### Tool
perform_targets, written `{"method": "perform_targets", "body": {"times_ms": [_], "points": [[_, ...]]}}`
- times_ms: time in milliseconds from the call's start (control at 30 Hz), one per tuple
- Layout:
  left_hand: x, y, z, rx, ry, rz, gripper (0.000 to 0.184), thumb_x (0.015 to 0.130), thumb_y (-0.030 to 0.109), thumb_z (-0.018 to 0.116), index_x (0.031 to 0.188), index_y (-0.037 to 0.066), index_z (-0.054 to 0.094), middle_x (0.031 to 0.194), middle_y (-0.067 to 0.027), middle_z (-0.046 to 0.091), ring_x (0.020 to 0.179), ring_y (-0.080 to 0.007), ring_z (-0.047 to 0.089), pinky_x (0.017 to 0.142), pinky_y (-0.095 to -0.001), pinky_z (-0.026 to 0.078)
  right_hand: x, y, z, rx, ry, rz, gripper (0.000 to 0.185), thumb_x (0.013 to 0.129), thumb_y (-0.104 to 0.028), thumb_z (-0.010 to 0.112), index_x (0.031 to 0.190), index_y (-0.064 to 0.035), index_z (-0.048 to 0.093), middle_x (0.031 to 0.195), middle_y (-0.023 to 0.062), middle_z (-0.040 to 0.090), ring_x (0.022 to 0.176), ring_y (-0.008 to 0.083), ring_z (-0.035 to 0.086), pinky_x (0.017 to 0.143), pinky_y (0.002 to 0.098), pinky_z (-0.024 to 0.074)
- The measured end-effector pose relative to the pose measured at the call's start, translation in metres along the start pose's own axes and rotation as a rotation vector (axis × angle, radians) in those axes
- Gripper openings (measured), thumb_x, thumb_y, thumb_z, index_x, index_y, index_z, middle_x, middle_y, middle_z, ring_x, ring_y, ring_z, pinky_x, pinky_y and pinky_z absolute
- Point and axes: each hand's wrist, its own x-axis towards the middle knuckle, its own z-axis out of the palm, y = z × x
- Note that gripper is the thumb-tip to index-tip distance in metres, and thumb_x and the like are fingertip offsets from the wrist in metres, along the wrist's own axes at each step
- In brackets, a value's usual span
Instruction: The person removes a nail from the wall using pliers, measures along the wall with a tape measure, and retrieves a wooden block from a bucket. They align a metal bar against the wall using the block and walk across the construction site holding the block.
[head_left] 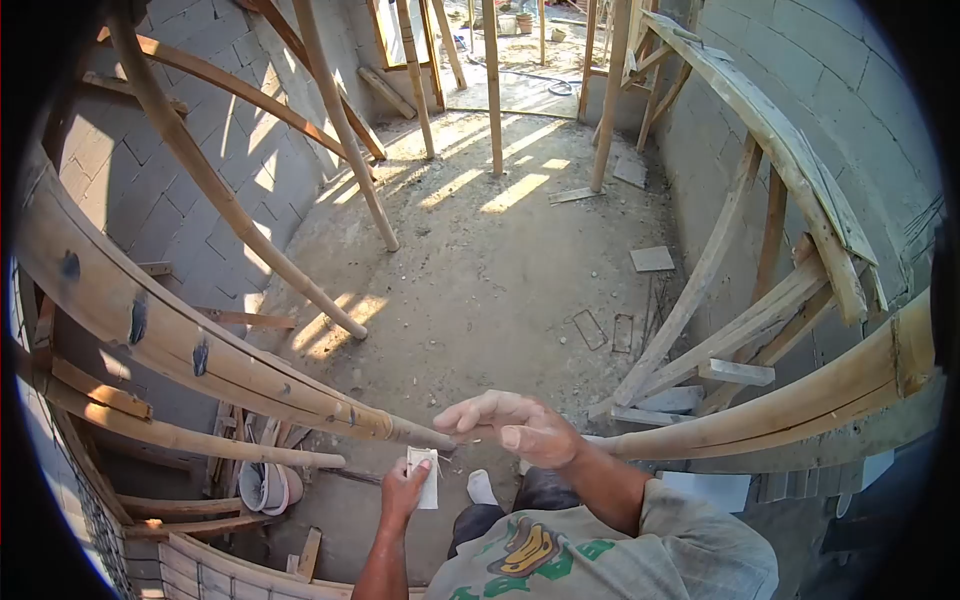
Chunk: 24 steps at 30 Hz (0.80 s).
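Unfinished room with block walls (800, 95) and a dusty, sunlit floor (480, 290).
Counted: two wire rectangles (614, 333) and one square slab (652, 259) toward the floor's right edge; one flat white piece (428, 490), exact kind unclear, above the floor's near edge, gripped by the left hand (402, 487); the right hand (520, 425) is released, fingers loosely bent, near a bamboo pole (240, 378).

Printed in green lettering (592, 551) across the grey T-shirt (640, 548); too foreshortened and folded to be read.
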Motion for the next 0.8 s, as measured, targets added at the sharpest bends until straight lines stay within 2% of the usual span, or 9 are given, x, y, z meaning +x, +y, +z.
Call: {"method": "perform_targets", "body": {"times_ms": [100,233,267,367,467,567,667,733,800], "points": [[0.035,0.027,-0.002,0.028,-0.055,0.076,0.036,0.084,0.033,0.064,0.095,-0.001,0.066,0.082,-0.0105,0.068,0.073,-0.0151,0.062,0.067,-0.0311,0.048,0.034,-0.057,0.011,0.114,-0.048,-0.382,0.036,0.092,-0.035,0.051,0.108,-0.0025,0.051,0.125,0.0321,0.047,0.127,0.0445,0.038,0.104,0.053,0.0308],[0.075,0.039,0.046,-0.205,-0.174,0.157,0.038,0.084,0.036,0.065,0.096,-0.001,0.066,0.079,-0.0073,0.066,0.069,-0.0127,0.06,0.062,-0.0295,0.047,0.068,-0.113,0.033,0.017,-0.138,-0.653,0.029,0.094,-0.033,0.048,0.104,-0.0054,0.049,0.122,0.0317,0.05,0.13,0.0452,0.033,0.106,0.0599,0.0256],[0.084,0.044,0.058,-0.14,-0.247,0.063,0.038,0.085,0.036,0.065,0.097,0.0,0.066,0.082,-0.0076,0.066,0.07,-0.0128,0.06,0.062,-0.0292,0.047,0.073,-0.121,0.046,0.061,-0.085,-0.661,0.029,0.094,-0.032,0.048,0.105,-0.0045,0.048,0.12,0.03,0.052,0.129,0.0448,0.035,0.106,0.0619,0.0251],[0.117,0.06,0.079,-0.059,-0.395,0.092,0.042,0.084,0.039,0.065,0.099,0.0,0.065,0.08,-0.0076,0.065,0.07,-0.0139,0.059,0.064,-0.0306,0.047,0.103,-0.135,0.026,-0.009,-0.155,-0.674,0.029,0.093,-0.031,0.052,0.103,-0.0038,0.05,0.11,0.0269,0.057,0.12,0.0416,0.043,0.102,0.0609,0.0282],[0.163,0.085,0.074,-0.056,-0.305,0.036,0.041,0.083,0.039,0.065,0.096,0.0,0.065,0.078,-0.0077,0.065,0.07,-0.0145,0.059,0.064,-0.031,0.047,0.147,-0.16,-0.029,-0.169,-0.348,-0.693,0.029,0.091,-0.031,0.056,0.101,-0.004,0.055,0.099,0.0247,0.062,0.108,0.0375,0.053,0.098,0.0563,0.0334],[0.228,0.103,0.078,-0.227,-0.119,-0.013,0.036,0.085,0.035,0.064,0.092,0.0,0.065,0.078,-0.0051,0.064,0.069,-0.0128,0.058,0.062,-0.03,0.046,0.183,-0.179,-0.084,-0.032,-0.417,-0.696,0.028,0.091,-0.029,0.055,0.094,-0.001,0.055,0.107,0.0307,0.06,0.116,0.0473,0.048,0.102,0.0662,0.0254],[0.306,0.135,0.1,-0.481,0.019,-0.081,0.031,0.086,0.03,0.064,0.093,0.0,0.064,0.08,-0.0032,0.063,0.068,-0.0107,0.057,0.062,-0.0282,0.046,0.205,-0.236,-0.134,-0.037,-0.315,-0.57,0.025,0.093,-0.025,0.051,0.09,0.0,0.054,0.102,0.0282,0.062,0.112,0.0441,0.052,0.102,0.0656,0.0264],[0.357,0.193,0.115,-0.388,0.009,-0.038,0.031,0.086,0.03,0.064,0.093,0.0,0.064,0.08,-0.0037,0.063,0.068,-0.0108,0.057,0.062,-0.0278,0.046,0.244,-0.268,-0.182,-0.087,-0.485,-0.738,0.033,0.092,-0.031,0.056,0.098,0.0015,0.058,0.102,0.0319,0.061,0.112,0.0497,0.049,0.096,0.063,0.0321],[0.405,0.231,0.137,-0.31,-0.023,0.052,0.033,0.086,0.032,0.063,0.095,0.0,0.065,0.079,-0.0039,0.063,0.067,-0.011,0.057,0.061,-0.0272,0.045,0.268,-0.284,-0.219,-0.144,-0.311,-0.821,0.033,0.093,-0.031,0.054,0.095,0.0016,0.058,0.095,0.0263,0.062,0.102,0.043,0.053,0.09,0.0544,0.0381]]}}
